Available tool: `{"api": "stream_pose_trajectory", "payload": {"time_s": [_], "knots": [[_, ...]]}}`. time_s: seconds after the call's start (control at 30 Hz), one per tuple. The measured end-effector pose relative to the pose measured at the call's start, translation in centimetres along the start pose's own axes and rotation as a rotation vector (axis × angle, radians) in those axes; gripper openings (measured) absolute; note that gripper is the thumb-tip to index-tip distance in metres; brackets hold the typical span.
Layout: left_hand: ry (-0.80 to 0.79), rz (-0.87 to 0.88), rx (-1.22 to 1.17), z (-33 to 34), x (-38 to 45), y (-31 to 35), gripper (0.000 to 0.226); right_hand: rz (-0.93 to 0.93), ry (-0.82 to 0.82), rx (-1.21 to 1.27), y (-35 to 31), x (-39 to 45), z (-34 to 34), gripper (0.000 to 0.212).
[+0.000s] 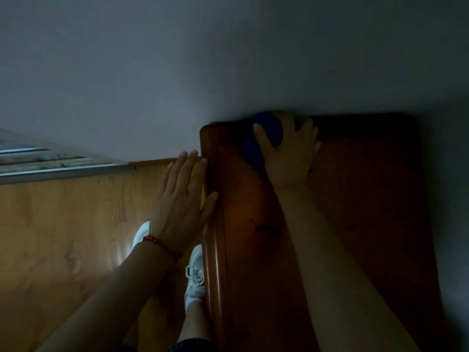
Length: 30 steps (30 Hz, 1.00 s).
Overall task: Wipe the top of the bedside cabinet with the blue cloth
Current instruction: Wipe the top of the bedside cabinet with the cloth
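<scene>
The bedside cabinet (355, 199) has a dark reddish wooden top that fills the right half of the dim view and stands against the wall. The blue cloth (264, 138) lies bunched at the top's far left corner. My right hand (289, 153) presses flat on the cloth with fingers spread, covering most of it. My left hand (181, 199) is flat and empty, fingers together, resting against the cabinet's rounded left edge, its thumb touching the rim. A red bead bracelet is on the left wrist.
A grey wall (228, 59) rises right behind the cabinet. Light wooden floor (63, 237) lies to the left, with a metal door or window track (50, 163) at far left. My white shoes (195, 275) stand beside the cabinet's left edge.
</scene>
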<state>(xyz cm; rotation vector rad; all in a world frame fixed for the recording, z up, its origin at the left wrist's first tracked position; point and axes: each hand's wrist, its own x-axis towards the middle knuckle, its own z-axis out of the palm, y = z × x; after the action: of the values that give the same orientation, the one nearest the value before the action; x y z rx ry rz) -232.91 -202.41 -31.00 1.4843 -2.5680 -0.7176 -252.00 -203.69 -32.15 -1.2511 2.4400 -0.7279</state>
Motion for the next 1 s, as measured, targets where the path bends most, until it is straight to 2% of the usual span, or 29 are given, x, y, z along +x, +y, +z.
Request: {"api": "stream_pose_trajectory", "payload": {"time_s": [0.13,0.23,0.3,0.4,0.57,0.87,1.0], "knots": [[-0.023,0.023,0.008,0.5,0.2,0.5,0.063,0.032,0.025,0.008,-0.8,-0.6,0.4,0.047],[-0.003,0.053,0.026,1.1,0.6,1.2,0.062,-0.099,-0.072,-0.044,0.3,-0.2,-0.7,0.048],[0.008,0.085,0.032,1.6,1.0,2.0,0.061,-0.123,-0.081,-0.083,2.3,0.9,-2.3,0.048],[0.004,0.117,0.023,2.3,1.6,3.6,0.061,-0.027,-0.029,-0.055,4.7,2.1,-4.0,0.048],[-0.045,0.153,0.008,3.3,2.9,6.5,0.061,-0.021,-0.014,-0.043,6.5,2.9,-4.7,0.048],[-0.022,0.156,0.032,4.1,3.1,6.9,0.059,0.206,0.199,-0.076,11.6,5.0,-7.9,0.055],[-0.069,0.156,0.037,3.7,3.0,7.0,0.061,0.266,0.154,-0.052,11.1,5.3,-8.3,0.059]]}}
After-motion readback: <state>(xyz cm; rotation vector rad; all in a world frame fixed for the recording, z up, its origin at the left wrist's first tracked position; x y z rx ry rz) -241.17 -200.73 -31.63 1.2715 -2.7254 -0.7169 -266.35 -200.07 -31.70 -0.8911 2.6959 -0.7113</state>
